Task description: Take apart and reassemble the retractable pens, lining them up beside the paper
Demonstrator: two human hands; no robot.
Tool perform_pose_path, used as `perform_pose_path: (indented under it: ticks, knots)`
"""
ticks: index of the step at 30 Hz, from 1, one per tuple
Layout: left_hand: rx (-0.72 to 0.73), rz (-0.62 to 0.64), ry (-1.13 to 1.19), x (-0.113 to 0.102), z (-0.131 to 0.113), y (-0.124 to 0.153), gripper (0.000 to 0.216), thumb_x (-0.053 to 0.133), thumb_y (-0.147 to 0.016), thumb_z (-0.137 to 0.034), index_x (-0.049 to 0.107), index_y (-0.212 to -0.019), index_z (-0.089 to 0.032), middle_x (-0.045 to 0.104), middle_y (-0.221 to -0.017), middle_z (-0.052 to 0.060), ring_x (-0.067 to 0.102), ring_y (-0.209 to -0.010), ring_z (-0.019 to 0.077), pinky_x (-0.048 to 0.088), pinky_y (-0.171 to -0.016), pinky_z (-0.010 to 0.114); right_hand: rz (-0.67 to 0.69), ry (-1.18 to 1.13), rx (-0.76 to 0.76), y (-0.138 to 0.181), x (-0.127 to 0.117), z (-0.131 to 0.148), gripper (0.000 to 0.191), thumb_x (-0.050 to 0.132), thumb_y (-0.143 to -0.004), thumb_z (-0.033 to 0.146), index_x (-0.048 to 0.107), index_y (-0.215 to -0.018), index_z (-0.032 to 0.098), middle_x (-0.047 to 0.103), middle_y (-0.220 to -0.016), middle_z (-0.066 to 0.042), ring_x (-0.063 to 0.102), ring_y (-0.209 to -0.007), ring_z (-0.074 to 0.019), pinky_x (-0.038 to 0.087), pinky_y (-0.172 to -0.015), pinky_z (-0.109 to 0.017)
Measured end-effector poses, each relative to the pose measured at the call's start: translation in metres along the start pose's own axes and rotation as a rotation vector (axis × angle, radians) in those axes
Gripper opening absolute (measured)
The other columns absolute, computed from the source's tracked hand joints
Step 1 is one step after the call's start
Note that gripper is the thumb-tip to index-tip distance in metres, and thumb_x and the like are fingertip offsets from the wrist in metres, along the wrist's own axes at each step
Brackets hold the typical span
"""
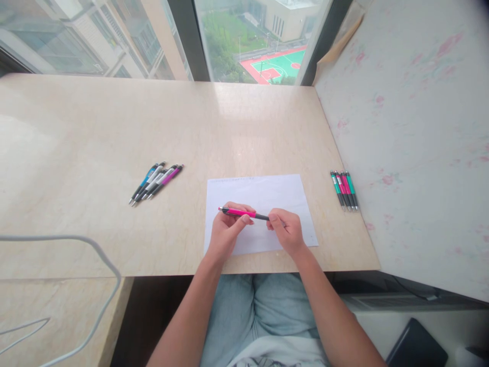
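Hands (289,232) pinch pen (244,213) (forearms (191,311) angled inward).

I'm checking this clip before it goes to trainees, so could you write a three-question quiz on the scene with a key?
1. True or false: the left hand and right hand both touch the pink pen.
2. How many pens lie beside the flowered wall? A) two B) four C) seven
3. What lies on the tabletop beneath both hands?

Key: 1. True. 2. B. 3. A white sheet of paper.
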State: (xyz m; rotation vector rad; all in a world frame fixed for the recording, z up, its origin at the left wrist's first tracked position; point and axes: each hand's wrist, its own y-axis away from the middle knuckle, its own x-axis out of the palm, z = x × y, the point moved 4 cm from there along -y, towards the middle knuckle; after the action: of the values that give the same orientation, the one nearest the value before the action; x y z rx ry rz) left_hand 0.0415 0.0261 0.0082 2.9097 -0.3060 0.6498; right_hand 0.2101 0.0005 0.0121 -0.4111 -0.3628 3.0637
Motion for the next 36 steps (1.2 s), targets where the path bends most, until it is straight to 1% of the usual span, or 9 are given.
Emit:
perform_pose_path:
  ticks: [2, 4, 7, 10, 15, 18, 28, 33, 36]
  knots:
    - [-0.001, 0.018, -0.024, 0.001, 0.000, 0.001, 0.011, 0.075, -0.082, -0.020, 0.065, -0.086, -0.017, 0.070, -0.096, 0.007, 0.067, -0.092, 0.0166, 0.055, -0.078, 0.026, -0.049, 0.011, 0.012, 0.000, -0.002, 0.000, 0.045, 0.045, -0.101, 0.038, 0.052, -0.060, 0.020, 0.052, -0.057, 0.001, 0.047, -0.054, -0.0117, 0.037, -0.057, -0.028]
    - [0.006, 0.025, -0.023, 0.002, -0.001, 0.002, 0.012, 0.075, -0.083, -0.023, 0.065, -0.088, -0.018, 0.071, -0.097, 0.008, 0.067, -0.093, 0.0187, 0.056, -0.076, 0.028, -0.073, -0.011, 0.027, 0.001, -0.003, -0.002, 0.048, 0.045, -0.101, 0.042, 0.050, -0.058, 0.020, 0.050, -0.055, 0.001, 0.045, -0.053, -0.0116, 0.036, -0.056, -0.028]
    - [0.029, 0.007, 0.023, 0.002, -0.003, 0.003, 0.016, 0.073, -0.085, -0.029, 0.067, -0.097, -0.020, 0.072, -0.098, 0.008, 0.069, -0.093, 0.0207, 0.058, -0.070, 0.029, -0.088, -0.061, 0.053, 0.002, -0.004, -0.005, 0.053, 0.043, -0.101, 0.046, 0.046, -0.054, 0.020, 0.046, -0.052, 0.002, 0.042, -0.050, -0.0112, 0.033, -0.053, -0.028]
    - [0.037, -0.007, 0.042, 0.001, -0.003, 0.004, 0.021, 0.073, -0.086, -0.029, 0.070, -0.105, -0.021, 0.074, -0.099, 0.009, 0.070, -0.092, 0.0199, 0.058, -0.069, 0.028, -0.122, -0.080, 0.076, 0.003, -0.006, -0.006, 0.056, 0.043, -0.101, 0.047, 0.041, -0.052, 0.020, 0.042, -0.049, 0.003, 0.039, -0.047, -0.0102, 0.030, -0.049, -0.027]
    - [0.000, -0.028, -0.017, 0.000, -0.002, 0.003, 0.016, 0.075, -0.084, -0.031, 0.075, -0.092, -0.018, 0.076, -0.097, 0.009, 0.069, -0.074, 0.0137, 0.058, -0.073, 0.027, -0.147, -0.029, 0.099, 0.002, -0.009, -0.002, 0.054, 0.045, -0.100, 0.046, 0.045, -0.053, 0.020, 0.045, -0.048, 0.003, 0.040, -0.047, -0.0101, 0.032, -0.050, -0.026]
    - [-0.002, -0.059, -0.024, -0.001, -0.003, 0.002, 0.018, 0.077, -0.082, -0.034, 0.076, -0.090, -0.018, 0.078, -0.095, 0.009, 0.068, -0.069, 0.0126, 0.058, -0.073, 0.027, -0.119, 0.001, 0.071, 0.001, -0.010, 0.002, 0.052, 0.045, -0.101, 0.043, 0.047, -0.054, 0.020, 0.048, -0.050, 0.002, 0.042, -0.048, -0.0104, 0.035, -0.053, -0.026]
    - [-0.054, -0.102, 0.016, -0.008, 0.004, 0.001, 0.023, 0.081, -0.078, -0.036, 0.073, -0.088, -0.017, 0.078, -0.093, 0.010, 0.073, -0.081, 0.0180, 0.060, -0.075, 0.028, -0.108, 0.065, -0.064, 0.002, -0.010, 0.009, 0.041, 0.048, -0.100, 0.034, 0.054, -0.061, 0.021, 0.058, -0.059, 0.000, 0.052, -0.055, -0.0126, 0.039, -0.056, -0.028]
    - [-0.072, -0.123, 0.032, -0.008, 0.004, 0.002, 0.023, 0.081, -0.078, -0.036, 0.072, -0.088, -0.017, 0.078, -0.092, 0.009, 0.073, -0.076, 0.0159, 0.060, -0.074, 0.028, -0.125, 0.093, -0.131, 0.003, -0.008, 0.010, 0.035, 0.048, -0.100, 0.029, 0.056, -0.067, 0.021, 0.060, -0.064, -0.002, 0.055, -0.061, -0.0143, 0.042, -0.058, -0.029]
    - [-0.071, -0.124, 0.049, -0.007, 0.003, 0.002, 0.022, 0.081, -0.078, -0.035, 0.072, -0.087, -0.017, 0.078, -0.092, 0.009, 0.072, -0.075, 0.0148, 0.060, -0.074, 0.027, -0.129, 0.084, -0.147, 0.002, -0.007, 0.011, 0.034, 0.048, -0.100, 0.030, 0.057, -0.068, 0.021, 0.060, -0.063, -0.002, 0.054, -0.060, -0.0145, 0.042, -0.058, -0.030]
